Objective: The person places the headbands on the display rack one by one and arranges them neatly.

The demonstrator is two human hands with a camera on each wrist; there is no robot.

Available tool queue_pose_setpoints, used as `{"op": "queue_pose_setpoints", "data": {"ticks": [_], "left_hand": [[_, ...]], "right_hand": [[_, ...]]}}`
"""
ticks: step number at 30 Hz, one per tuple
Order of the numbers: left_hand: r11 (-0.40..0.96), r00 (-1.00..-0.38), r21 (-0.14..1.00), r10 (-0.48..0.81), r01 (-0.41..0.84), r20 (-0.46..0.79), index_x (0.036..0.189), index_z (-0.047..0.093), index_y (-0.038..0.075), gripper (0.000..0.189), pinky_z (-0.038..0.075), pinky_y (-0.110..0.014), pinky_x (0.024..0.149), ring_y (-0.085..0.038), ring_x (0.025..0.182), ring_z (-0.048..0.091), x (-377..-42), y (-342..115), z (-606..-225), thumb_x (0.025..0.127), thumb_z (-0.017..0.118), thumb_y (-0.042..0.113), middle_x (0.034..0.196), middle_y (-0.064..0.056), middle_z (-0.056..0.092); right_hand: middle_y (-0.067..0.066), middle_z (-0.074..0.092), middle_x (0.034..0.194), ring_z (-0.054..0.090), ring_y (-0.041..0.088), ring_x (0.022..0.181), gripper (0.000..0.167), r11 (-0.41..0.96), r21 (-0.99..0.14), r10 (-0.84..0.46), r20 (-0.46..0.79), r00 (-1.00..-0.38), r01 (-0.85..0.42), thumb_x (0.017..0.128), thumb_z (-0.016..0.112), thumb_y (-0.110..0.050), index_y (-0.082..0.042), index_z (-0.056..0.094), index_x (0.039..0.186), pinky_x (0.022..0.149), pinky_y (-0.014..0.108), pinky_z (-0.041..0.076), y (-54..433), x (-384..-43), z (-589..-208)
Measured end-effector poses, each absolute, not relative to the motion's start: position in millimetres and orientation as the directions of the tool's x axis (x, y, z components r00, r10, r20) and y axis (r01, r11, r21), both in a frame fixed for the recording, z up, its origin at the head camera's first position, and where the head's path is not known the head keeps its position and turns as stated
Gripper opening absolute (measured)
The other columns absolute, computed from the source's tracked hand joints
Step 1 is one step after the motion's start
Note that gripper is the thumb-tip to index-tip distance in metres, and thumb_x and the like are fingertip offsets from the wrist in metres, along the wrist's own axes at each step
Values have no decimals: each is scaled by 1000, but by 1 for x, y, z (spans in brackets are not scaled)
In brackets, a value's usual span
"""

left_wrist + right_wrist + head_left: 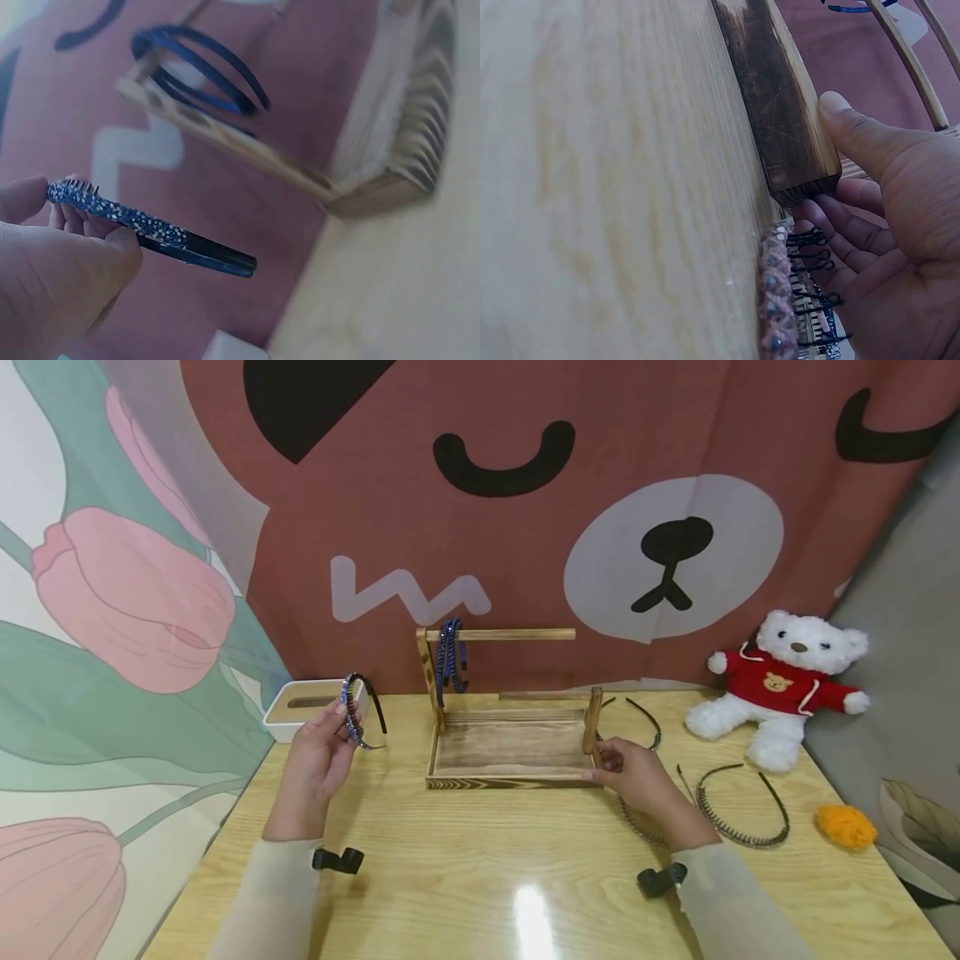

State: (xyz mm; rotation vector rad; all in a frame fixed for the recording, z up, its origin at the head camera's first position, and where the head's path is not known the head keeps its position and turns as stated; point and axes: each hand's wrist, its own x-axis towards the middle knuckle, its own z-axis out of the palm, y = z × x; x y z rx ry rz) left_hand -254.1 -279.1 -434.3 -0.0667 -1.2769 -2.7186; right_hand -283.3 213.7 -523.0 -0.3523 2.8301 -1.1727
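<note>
My left hand (321, 758) pinches a blue glittery headband (154, 223) between thumb and fingers, raised left of the wooden stand (513, 783). Its black end points away from the hand in the left wrist view. Several dark blue headbands (448, 656) hang at the left end of the stand's upper bar (525, 634). At the tray's front right corner, my right hand (637, 779) grips the stand, thumb on the rim and fingers around the side. A pinkish beaded headband (775, 304) with black teeth lies right beside those fingers; the right forearm partly hides it in the head view.
More headbands (750, 842) lie on the table to the right. Behind them sits a white teddy bear (787, 681) in a red sweater, with an orange fluffy ball (846, 827) nearer the edge. A white tissue box (281, 729) stands at the back left. A printed curtain (510, 543) backs the table.
</note>
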Motion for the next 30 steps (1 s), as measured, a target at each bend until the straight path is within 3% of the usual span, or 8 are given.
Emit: {"op": "queue_pose_setpoints", "data": {"ticks": [7, 11, 19, 30], "left_hand": [[-688, -954, 677, -77, 261, 289, 124, 76, 0, 34, 60, -25, 91, -18, 100, 70, -249, -256, -376, 111, 45, -9, 112, -10, 75], [-656, -917, 671, -86, 346, 389, 132, 74, -1, 35, 60, -23, 90, -18, 103, 69, -251, -240, -344, 110, 49, -11, 116, -10, 75], [-631, -890, 656, -132, 415, 436, 125, 77, 2, 28, 58, -24, 90, -19, 102, 69, -264, -215, -306, 109, 56, -8, 116, -11, 73], [-598, -901, 687, -162, 414, 402, 120, 79, 8, 35, 55, -20, 93, -17, 110, 66, -293, -196, -307, 111, 49, -9, 124, -7, 69]], "right_hand": [[15, 76, 119, 73, 31, 111, 57, 688, -702, -226, 33, -973, -184, 101, 82, -32, 0, 64, 145, 87, 45, 65, 212, -283, -521], [15, 76, 120, 72, 31, 111, 59, 685, -705, -224, 32, -974, -181, 101, 82, -32, 1, 63, 146, 87, 44, 65, 213, -282, -521], [13, 76, 117, 73, 29, 108, 59, 685, -704, -225, 45, -973, -190, 100, 83, -33, 1, 64, 144, 84, 42, 65, 214, -284, -522], [11, 77, 115, 73, 28, 107, 57, 681, -710, -218, 38, -975, -179, 99, 84, -33, 1, 66, 141, 87, 43, 65, 213, -280, -526]]}}
